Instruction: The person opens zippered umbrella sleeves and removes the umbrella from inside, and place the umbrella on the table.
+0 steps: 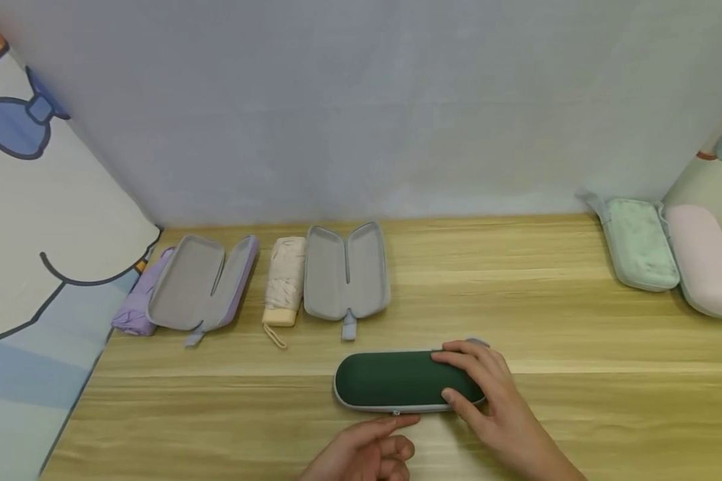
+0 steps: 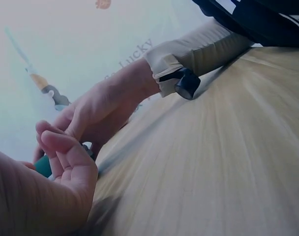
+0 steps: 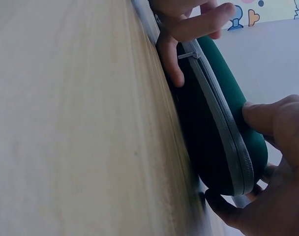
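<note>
A dark green hard case [image 1: 385, 379] with a grey zipper lies lengthwise on the table, its two halves together. My right hand [image 1: 496, 401] holds its right end, thumb on the near side and fingers over the top and far side. In front of the case is my left hand [image 1: 367, 451], index finger extended along the near edge, other fingers loosely bent. The right wrist view shows the small zipper pull [image 3: 189, 55] hanging free beside the left fingers, with one fingertip low against the case's side. Left fingers partly cover the case in the left wrist view.
Behind, two cases lie unfolded with grey linings: a purple one [image 1: 186, 287] and another [image 1: 325, 274]. A purple folded umbrella [image 1: 137, 307] and a beige folded umbrella [image 1: 285, 277] lie beside them. Far right are a mint case [image 1: 642, 244] and a pink case [image 1: 706, 260].
</note>
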`<state>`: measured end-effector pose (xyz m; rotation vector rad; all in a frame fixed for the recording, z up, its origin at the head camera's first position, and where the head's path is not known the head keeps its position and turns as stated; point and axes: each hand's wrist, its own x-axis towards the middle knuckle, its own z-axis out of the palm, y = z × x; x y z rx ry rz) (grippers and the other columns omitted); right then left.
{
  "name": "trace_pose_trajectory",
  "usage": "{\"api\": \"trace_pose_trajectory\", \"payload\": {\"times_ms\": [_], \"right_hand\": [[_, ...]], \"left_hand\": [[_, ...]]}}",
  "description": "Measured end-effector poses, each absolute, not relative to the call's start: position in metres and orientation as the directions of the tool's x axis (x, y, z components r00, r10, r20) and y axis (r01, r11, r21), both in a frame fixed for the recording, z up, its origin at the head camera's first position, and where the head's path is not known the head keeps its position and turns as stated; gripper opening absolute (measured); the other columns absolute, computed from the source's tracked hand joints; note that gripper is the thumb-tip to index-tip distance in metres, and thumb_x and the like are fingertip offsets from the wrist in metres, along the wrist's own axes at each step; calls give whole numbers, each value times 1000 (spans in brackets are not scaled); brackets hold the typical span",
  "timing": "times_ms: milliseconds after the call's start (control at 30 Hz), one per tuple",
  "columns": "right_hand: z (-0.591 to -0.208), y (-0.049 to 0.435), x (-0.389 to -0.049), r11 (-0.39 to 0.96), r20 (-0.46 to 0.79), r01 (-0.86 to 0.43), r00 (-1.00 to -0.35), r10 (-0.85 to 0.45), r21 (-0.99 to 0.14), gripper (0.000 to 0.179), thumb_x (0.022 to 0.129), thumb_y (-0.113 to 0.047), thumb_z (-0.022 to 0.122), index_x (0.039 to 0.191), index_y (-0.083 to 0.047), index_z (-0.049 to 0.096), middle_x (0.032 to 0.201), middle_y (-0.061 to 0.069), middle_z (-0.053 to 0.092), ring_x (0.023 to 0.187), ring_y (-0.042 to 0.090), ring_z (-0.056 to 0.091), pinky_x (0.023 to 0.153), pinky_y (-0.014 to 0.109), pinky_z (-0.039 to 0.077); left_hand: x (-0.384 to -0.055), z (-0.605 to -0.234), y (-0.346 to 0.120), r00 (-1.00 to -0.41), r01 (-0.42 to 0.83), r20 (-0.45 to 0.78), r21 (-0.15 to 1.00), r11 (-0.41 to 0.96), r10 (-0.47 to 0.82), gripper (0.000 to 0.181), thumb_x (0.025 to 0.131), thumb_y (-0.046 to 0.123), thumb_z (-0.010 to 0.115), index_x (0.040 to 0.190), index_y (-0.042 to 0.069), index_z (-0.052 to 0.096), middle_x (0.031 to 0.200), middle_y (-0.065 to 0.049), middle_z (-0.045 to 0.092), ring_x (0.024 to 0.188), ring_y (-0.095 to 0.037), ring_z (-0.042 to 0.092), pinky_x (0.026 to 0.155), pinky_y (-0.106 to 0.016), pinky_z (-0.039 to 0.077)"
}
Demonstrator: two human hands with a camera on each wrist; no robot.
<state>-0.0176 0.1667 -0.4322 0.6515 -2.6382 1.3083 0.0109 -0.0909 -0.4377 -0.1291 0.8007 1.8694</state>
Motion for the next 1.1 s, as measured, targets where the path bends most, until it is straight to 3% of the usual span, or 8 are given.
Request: {"api": "trace_pose_trajectory", "payload": {"times_ms": [67,133,233,400,667,900,1100], "right_hand": [[-431,167,-17,534,292,-429,-900,-325,-728,51,97,-11,72,143,-31,59,146,1,55,137,16,40,111,12,22],[-431,168,-17,538,283,-423,-902,-325,-729,51,98,-11,72,143,-32,59,146,0,55,137,15,39,111,12,22],[-430,168,-16,541,280,-421,-903,-326,-728,51,98,-12,72,143,-32,59,146,0,54,137,15,39,111,12,22],[-430,168,-17,533,310,-444,-893,-325,-720,52,96,-9,73,142,-30,60,145,2,56,135,17,41,110,14,23],[-432,167,-17,534,321,-454,-889,-326,-714,53,95,-9,74,142,-30,60,145,2,56,135,17,41,111,15,23],[-432,166,-17,532,313,-448,-891,-329,-718,52,96,-9,74,142,-30,60,145,2,56,135,17,41,111,15,24],[-432,167,-17,547,301,-437,-897,-323,-714,52,96,-11,74,142,-31,60,146,1,55,135,17,41,110,20,26]], "left_hand": [[11,-436,-90,-470,-836,-454,505,-215,757,48,110,42,44,147,12,51,96,18,65,74,3,61,68,-15,46],[11,-435,-89,-521,-800,-473,560,-215,711,33,110,39,45,126,15,61,92,16,65,72,3,61,66,-15,48],[12,-433,-87,-583,-757,-507,622,-199,635,24,109,35,49,111,17,65,87,12,64,66,1,62,64,-17,50],[11,-434,-82,-600,-747,-520,637,-192,609,37,109,36,51,132,9,60,85,8,62,62,-1,61,64,-18,53],[14,-437,-80,-661,-704,-555,692,-161,505,25,110,32,49,116,10,60,79,6,58,54,-1,56,55,-16,48],[13,-438,-80,-673,-698,-578,703,-137,461,32,110,32,49,125,5,57,78,5,58,50,1,56,49,-16,47],[14,-440,-79,-686,-688,-575,712,-140,445,27,111,28,47,121,5,57,78,5,57,49,1,56,47,-16,46]]}}
